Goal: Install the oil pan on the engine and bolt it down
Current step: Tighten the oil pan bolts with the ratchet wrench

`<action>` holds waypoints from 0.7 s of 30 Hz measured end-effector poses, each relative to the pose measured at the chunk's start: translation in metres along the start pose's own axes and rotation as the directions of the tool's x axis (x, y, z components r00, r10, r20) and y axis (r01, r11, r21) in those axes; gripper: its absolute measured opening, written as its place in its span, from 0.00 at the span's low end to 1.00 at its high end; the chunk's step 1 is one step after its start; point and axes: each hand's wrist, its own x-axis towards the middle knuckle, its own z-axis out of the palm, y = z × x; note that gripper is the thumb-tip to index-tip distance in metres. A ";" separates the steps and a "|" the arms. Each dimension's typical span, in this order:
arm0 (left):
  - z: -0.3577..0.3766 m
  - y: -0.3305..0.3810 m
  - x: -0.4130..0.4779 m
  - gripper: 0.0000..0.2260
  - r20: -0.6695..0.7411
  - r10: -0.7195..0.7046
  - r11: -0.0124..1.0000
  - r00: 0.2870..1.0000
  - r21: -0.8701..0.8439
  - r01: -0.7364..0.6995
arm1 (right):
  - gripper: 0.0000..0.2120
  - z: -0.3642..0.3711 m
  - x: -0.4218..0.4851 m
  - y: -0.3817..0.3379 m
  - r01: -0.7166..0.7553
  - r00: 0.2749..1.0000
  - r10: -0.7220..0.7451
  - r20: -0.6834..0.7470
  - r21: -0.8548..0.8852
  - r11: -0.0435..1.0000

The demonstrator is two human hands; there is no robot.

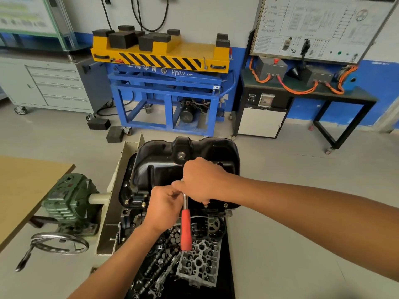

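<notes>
Bolting down the pan (164, 167), which sits on the engine (130, 215). Both grips are curled round the ratchet (186, 225): right hand (203, 180) over the head, left hand (164, 208) on the shaft. The socket's hidden, so any tilt could round the flange bolt or cross-thread it.

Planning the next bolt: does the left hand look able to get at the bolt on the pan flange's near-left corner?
Probably yes. That bolt sits bare on the oil pan flange just beside the left hand, nothing over it; the hand would first have to let go of the ratchet.
</notes>
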 end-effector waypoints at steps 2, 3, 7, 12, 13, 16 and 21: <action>-0.003 0.004 0.000 0.11 0.057 0.034 0.999 0.998 0.001 -0.034 | 0.17 -0.003 0.002 -0.003 0.029 0.998 -0.026 0.060 -0.058 0.998; -0.004 0.004 0.000 0.11 0.084 0.047 0.999 0.995 -0.002 -0.047 | 0.15 -0.004 0.002 -0.004 0.049 0.997 -0.042 0.070 -0.098 0.994; -0.008 0.012 0.003 0.16 0.095 0.072 0.997 0.993 -0.001 -0.072 | 0.16 -0.008 -0.005 -0.011 0.172 0.985 -0.161 0.060 -0.299 0.939; -0.013 0.021 0.006 0.20 0.161 0.097 0.995 0.982 -0.007 -0.098 | 0.17 -0.010 -0.010 -0.014 0.351 0.933 -0.344 0.106 -0.478 0.805; -0.014 0.019 0.006 0.22 0.159 0.074 0.997 0.985 -0.012 -0.073 | 0.15 -0.008 -0.010 -0.014 0.376 0.921 -0.372 0.116 -0.513 0.772; -0.017 0.015 0.004 0.25 0.146 0.012 0.999 0.989 -0.040 -0.006 | 0.06 -0.004 -0.006 -0.011 0.462 0.873 -0.464 0.151 -0.563 0.685; -0.019 0.017 0.003 0.28 0.172 -0.015 0.996 0.985 -0.079 0.028 | 0.10 -0.007 0.001 0.000 0.573 0.779 -0.589 0.213 -0.622 0.533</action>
